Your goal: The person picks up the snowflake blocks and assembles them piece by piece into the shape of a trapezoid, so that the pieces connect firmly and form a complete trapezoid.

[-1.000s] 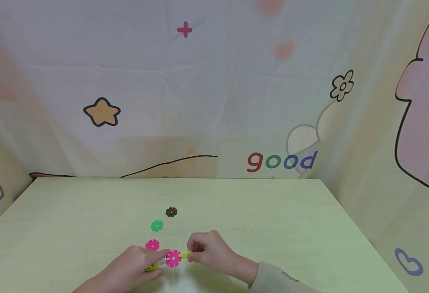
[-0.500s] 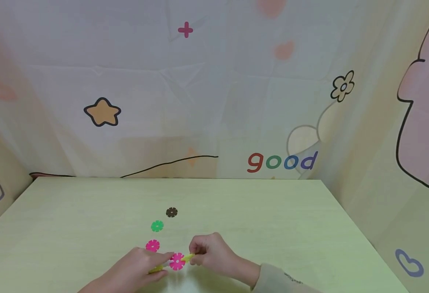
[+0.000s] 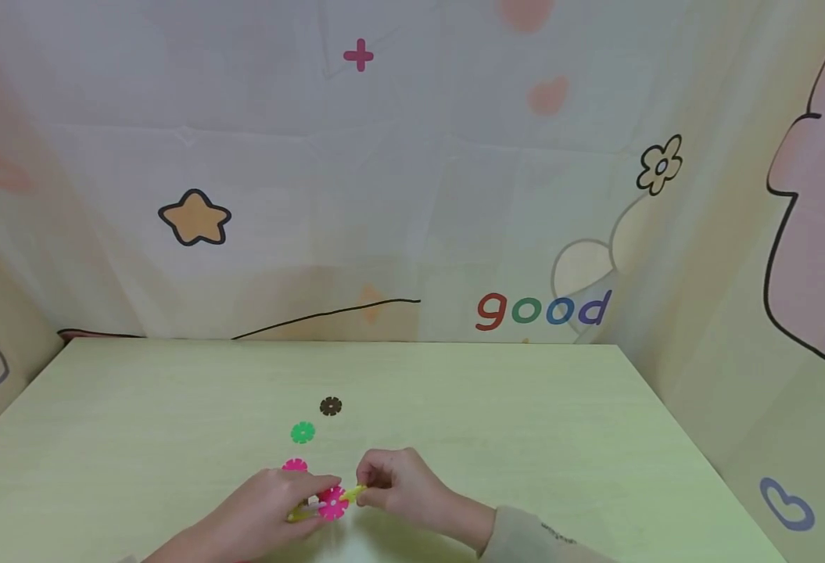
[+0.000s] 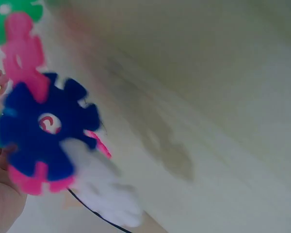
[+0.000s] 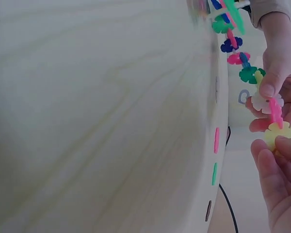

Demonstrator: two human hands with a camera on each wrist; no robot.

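My left hand (image 3: 271, 500) grips a chain of notched plastic discs above the near part of the table. In the right wrist view, its thumb and fingers pinch a white disc (image 5: 261, 103). A pink disc (image 5: 276, 112) joins this to a yellow disc (image 5: 279, 133), which my right hand (image 3: 405, 486) pinches between thumb and fingers. Behind the left hand the chain runs on through a green disc (image 5: 251, 74) and several others. Close up in the left wrist view are a dark blue disc (image 4: 26, 131) and a blurred white disc (image 4: 104, 187).
Three loose discs lie on the pale table (image 3: 511, 414) beyond the hands: a pink one (image 3: 295, 465) partly hidden by the left hand, a green one (image 3: 303, 432) and a dark brown one (image 3: 331, 406). A printed curtain (image 3: 278, 180) stands behind the table.
My left hand has shifted slightly right, closer to the right hand, and its forefinger now reaches above the joined pink disc. Both hands keep their hold; the loose discs stay put.
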